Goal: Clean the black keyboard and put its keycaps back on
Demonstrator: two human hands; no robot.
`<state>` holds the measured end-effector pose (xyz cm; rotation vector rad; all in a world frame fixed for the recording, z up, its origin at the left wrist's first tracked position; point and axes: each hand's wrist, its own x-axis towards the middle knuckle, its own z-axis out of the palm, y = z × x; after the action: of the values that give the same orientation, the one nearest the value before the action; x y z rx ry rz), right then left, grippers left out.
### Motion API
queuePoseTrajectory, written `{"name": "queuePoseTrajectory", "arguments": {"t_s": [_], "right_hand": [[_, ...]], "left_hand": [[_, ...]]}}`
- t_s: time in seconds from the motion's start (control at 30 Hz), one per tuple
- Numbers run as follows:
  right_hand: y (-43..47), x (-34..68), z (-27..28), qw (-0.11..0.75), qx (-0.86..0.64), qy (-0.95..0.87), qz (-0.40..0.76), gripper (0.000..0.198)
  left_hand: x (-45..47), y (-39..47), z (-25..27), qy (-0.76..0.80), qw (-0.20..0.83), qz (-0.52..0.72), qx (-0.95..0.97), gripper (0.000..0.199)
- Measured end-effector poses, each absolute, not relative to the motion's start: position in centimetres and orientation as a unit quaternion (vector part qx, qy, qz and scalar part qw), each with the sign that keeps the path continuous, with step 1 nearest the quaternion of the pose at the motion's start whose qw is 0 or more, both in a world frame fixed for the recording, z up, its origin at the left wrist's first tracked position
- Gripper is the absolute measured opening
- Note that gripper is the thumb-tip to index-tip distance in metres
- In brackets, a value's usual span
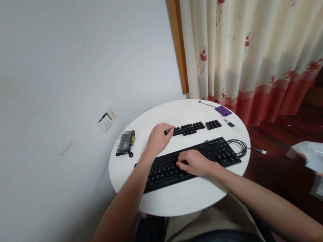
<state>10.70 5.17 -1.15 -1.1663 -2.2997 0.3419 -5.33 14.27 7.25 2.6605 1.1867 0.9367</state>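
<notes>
A black keyboard (pixel 161 170) lies across the white round table, many of its key positions looking stripped of their caps. Beyond it, loose black keycaps (pixel 193 127) are laid out in rows. At the left end of those rows is my left hand (pixel 160 137), its fingers bent and closed around a keycap (pixel 168 131). My right hand (pixel 195 162) rests over the middle of the keyboard with fingers curled and thumb and fingertips together. Whatever those fingertips hold, if anything, is hidden.
A pixelated dark package (pixel 125 143) sits at the table's left. On the right are a smaller keycap group (pixel 213 124), a purple cloth (pixel 223 110), a thin brush (pixel 206 104), a small black-and-clear tool (pixel 231 125) and the coiled USB cable (pixel 241 148), overhanging the edge.
</notes>
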Motion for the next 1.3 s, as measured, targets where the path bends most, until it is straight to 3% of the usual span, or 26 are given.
{"name": "queuePoseTrajectory", "arguments": {"t_s": [0.17,0.5,0.73,1.0,1.3], "right_hand": [[5.2,10.7,-1.1,0.267,-0.428,-0.854,0.125,0.024],[5.3,10.8,-1.2,0.28,-0.418,-0.854,0.132,0.022],[7.0,13.4,0.2,0.352,-0.591,-0.721,0.085,0.023],[11.5,15.3,2.6,0.089,-0.671,-0.735,0.028,0.037],[13.7,15.0,1.4,0.041,-0.674,-0.738,0.022,0.039]], "left_hand": [[-1.7,18.2,5.6,0.406,0.06,0.229,0.883,0.022],[-1.1,19.7,-0.7,0.435,0.07,0.234,0.867,0.028],[-1.0,20.0,-1.1,0.425,0.064,0.221,0.875,0.03],[-0.7,19.7,-1.5,0.433,0.05,0.19,0.88,0.03],[-0.8,19.0,-1.3,0.421,0.03,0.169,0.891,0.03]]}}
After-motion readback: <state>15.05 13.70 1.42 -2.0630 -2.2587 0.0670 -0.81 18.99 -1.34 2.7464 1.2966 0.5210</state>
